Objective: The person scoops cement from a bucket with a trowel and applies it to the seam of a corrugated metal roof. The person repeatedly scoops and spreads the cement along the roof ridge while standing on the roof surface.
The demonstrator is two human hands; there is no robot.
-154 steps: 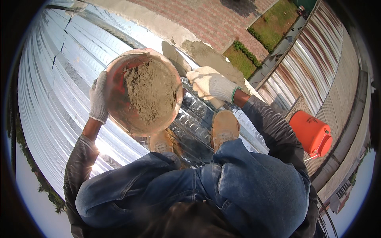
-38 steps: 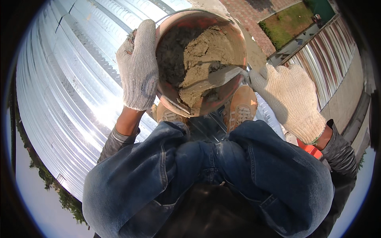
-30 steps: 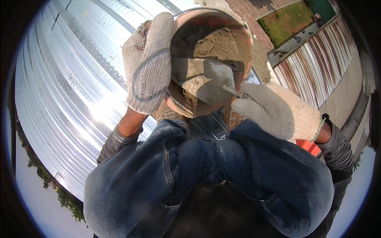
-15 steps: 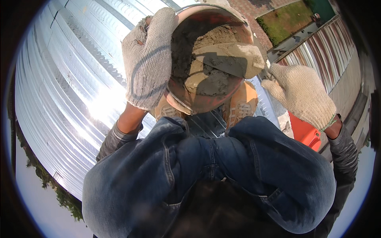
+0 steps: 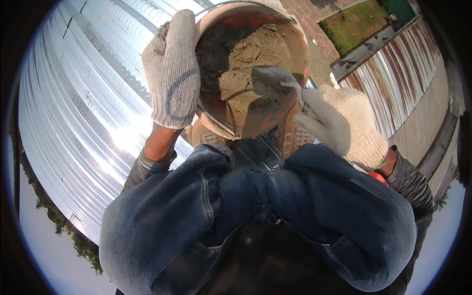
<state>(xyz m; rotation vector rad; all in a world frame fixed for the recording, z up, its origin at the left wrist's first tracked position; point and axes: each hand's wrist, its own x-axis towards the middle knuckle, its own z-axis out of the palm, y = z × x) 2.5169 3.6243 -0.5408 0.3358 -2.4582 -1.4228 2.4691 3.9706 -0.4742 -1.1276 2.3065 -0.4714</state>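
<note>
A round bucket (image 5: 205,112) holding wet grey-brown mortar (image 5: 260,46) is in front of me, above my shoes. My left hand (image 5: 173,73), in a knitted off-white glove, grips the bucket's left rim with the thumb lying along the outside. My right hand (image 5: 346,123), in a matching glove, is closed round the handle of a trowel (image 5: 278,77). The trowel's blade reaches over the right rim into the bucket, its front part in the mortar. The handle is mostly hidden by the glove.
Shiny corrugated metal sheeting (image 5: 83,118) spreads to my left and under my feet. Tan laced shoes (image 5: 297,137) stand just below the bucket. Part of an orange-red object (image 5: 378,178) shows by my right wrist. Far below at right are a rusty striped roof (image 5: 393,81) and grass (image 5: 354,27).
My right hand has moved left with the trowel, whose mortar-covered blade has gone down into the bucket. The bucket and my left hand have shifted slightly left.
</note>
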